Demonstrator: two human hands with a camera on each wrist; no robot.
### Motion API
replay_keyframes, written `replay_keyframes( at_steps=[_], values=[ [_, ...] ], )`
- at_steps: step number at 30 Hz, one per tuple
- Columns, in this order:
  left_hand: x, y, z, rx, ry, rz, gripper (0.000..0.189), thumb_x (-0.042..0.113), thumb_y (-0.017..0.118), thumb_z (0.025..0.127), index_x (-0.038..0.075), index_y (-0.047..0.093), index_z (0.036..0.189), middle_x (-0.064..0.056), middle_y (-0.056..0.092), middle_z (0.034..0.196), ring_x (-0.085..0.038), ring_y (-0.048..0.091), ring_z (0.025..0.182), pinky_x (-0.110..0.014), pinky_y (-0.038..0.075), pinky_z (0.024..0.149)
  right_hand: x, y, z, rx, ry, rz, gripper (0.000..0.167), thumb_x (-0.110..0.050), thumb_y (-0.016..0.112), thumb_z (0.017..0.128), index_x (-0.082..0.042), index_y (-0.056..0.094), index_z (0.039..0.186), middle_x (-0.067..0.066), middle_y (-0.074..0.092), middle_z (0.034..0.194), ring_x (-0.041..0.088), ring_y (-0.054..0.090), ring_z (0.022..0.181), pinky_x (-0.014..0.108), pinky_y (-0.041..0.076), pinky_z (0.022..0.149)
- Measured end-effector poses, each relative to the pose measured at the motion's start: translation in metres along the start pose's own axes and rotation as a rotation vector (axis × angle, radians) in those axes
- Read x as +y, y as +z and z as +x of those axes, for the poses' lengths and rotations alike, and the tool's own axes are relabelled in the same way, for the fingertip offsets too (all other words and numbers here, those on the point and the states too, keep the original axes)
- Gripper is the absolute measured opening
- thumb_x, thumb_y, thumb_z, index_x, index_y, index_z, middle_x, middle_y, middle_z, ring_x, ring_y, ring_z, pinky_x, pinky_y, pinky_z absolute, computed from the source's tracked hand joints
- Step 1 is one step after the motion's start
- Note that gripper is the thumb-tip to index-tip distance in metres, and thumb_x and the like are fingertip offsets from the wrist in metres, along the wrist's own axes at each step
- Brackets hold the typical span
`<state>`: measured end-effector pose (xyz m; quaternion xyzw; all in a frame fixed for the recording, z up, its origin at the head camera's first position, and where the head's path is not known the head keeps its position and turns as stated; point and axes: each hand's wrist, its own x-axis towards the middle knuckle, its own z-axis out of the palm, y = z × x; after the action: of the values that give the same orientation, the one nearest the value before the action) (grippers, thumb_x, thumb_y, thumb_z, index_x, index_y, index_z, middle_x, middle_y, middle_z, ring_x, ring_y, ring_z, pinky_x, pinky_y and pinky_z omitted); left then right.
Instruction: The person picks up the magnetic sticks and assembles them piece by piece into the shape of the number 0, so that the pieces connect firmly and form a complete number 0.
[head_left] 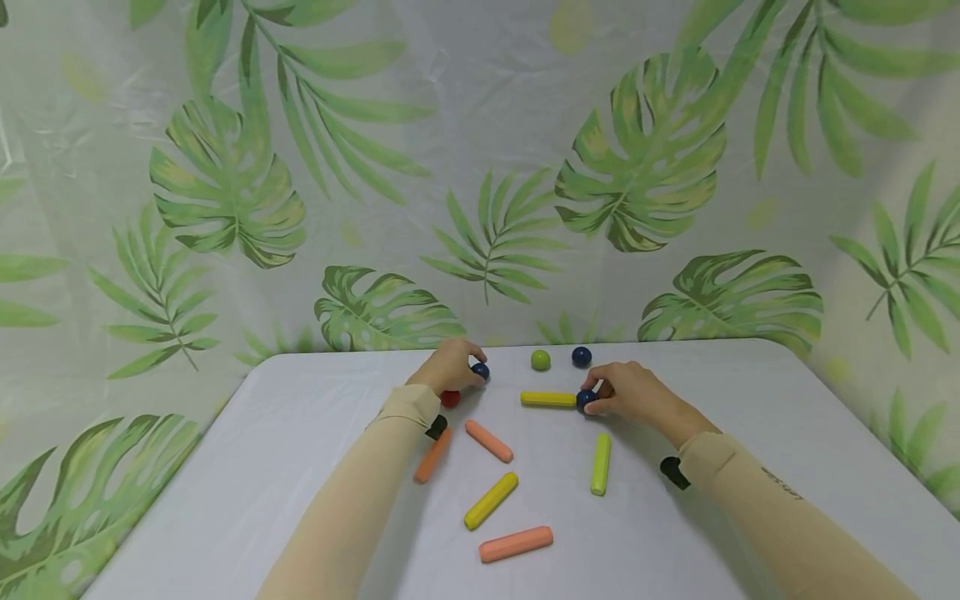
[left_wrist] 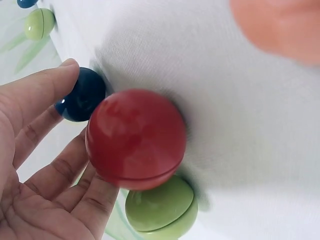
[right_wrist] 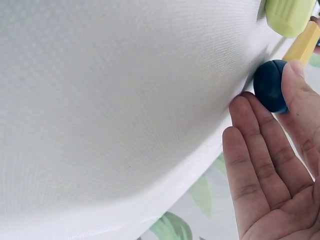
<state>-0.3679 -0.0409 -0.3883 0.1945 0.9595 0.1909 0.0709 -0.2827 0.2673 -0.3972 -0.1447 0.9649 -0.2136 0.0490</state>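
Observation:
My left hand (head_left: 453, 367) pinches a dark blue ball (left_wrist: 82, 95) between thumb and index finger on the white table. Close to the camera in the left wrist view, a red ball (left_wrist: 137, 137) sits beside the other fingers, with a green ball (left_wrist: 162, 207) partly behind it. My right hand (head_left: 630, 392) holds another dark blue ball (head_left: 587, 401) between thumb and fingers, at the right end of a yellow stick (head_left: 548, 399). In the right wrist view that ball (right_wrist: 270, 86) rests against the table, the remaining fingers stretched out below.
Toward the back edge sit a green ball (head_left: 540, 360) and a dark blue ball (head_left: 581, 357). Nearer lie a yellow-green stick (head_left: 601, 464), a yellow stick (head_left: 491, 500) and several orange sticks, one at the front (head_left: 516, 544). A leaf-patterned cloth (head_left: 495, 125) hangs behind the table.

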Motion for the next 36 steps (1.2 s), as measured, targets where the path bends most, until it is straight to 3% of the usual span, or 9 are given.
replay_keyframes(
  at_steps=[7, 18, 23, 32, 36],
  values=[
    [-0.002, 0.005, 0.004, 0.006, 0.003, 0.000, 0.038, 0.021, 0.082, 0.097, 0.013, 0.075, 0.133, -0.017, 0.063, 0.150, -0.032, 0.059, 0.140, -0.044, 0.053, 0.112, -0.001, -0.001, -0.001, 0.005, -0.001, -0.002, 0.030, -0.022, 0.085, 0.094, -0.007, 0.075, 0.117, 0.004, 0.076, 0.093, 0.016, 0.065, 0.080, 0.033, 0.053, 0.072],
    [0.000, 0.000, -0.002, 0.009, -0.018, -0.035, 0.034, 0.019, 0.084, 0.095, 0.011, 0.076, 0.127, -0.017, 0.065, 0.147, -0.032, 0.062, 0.134, -0.045, 0.056, 0.108, 0.001, 0.000, 0.003, -0.004, 0.010, 0.024, 0.028, -0.022, 0.084, 0.095, -0.007, 0.075, 0.116, 0.002, 0.077, 0.094, 0.014, 0.066, 0.081, 0.031, 0.053, 0.073],
    [0.003, -0.001, -0.007, -0.013, -0.008, -0.039, 0.031, 0.016, 0.084, 0.095, 0.011, 0.076, 0.125, -0.018, 0.067, 0.142, -0.029, 0.066, 0.121, -0.042, 0.059, 0.100, 0.003, -0.001, 0.004, -0.012, 0.007, 0.040, 0.030, -0.022, 0.084, 0.094, -0.006, 0.075, 0.118, 0.004, 0.077, 0.096, 0.015, 0.067, 0.083, 0.032, 0.055, 0.075],
    [0.010, 0.002, -0.015, -0.054, 0.042, -0.014, 0.030, 0.013, 0.084, 0.094, 0.011, 0.075, 0.123, -0.016, 0.070, 0.130, -0.020, 0.065, 0.090, -0.028, 0.055, 0.070, 0.001, -0.001, 0.013, -0.029, 0.007, 0.056, 0.031, -0.021, 0.084, 0.095, -0.005, 0.076, 0.121, 0.005, 0.076, 0.097, 0.016, 0.066, 0.084, 0.031, 0.055, 0.076],
    [0.016, 0.001, -0.019, -0.060, 0.071, 0.012, 0.030, 0.012, 0.085, 0.093, 0.011, 0.075, 0.121, -0.014, 0.072, 0.120, -0.019, 0.063, 0.088, -0.028, 0.054, 0.070, 0.000, -0.001, 0.017, -0.024, -0.002, 0.052, 0.031, -0.021, 0.084, 0.095, -0.005, 0.076, 0.120, 0.005, 0.077, 0.096, 0.016, 0.065, 0.083, 0.031, 0.055, 0.075]
  ],
)
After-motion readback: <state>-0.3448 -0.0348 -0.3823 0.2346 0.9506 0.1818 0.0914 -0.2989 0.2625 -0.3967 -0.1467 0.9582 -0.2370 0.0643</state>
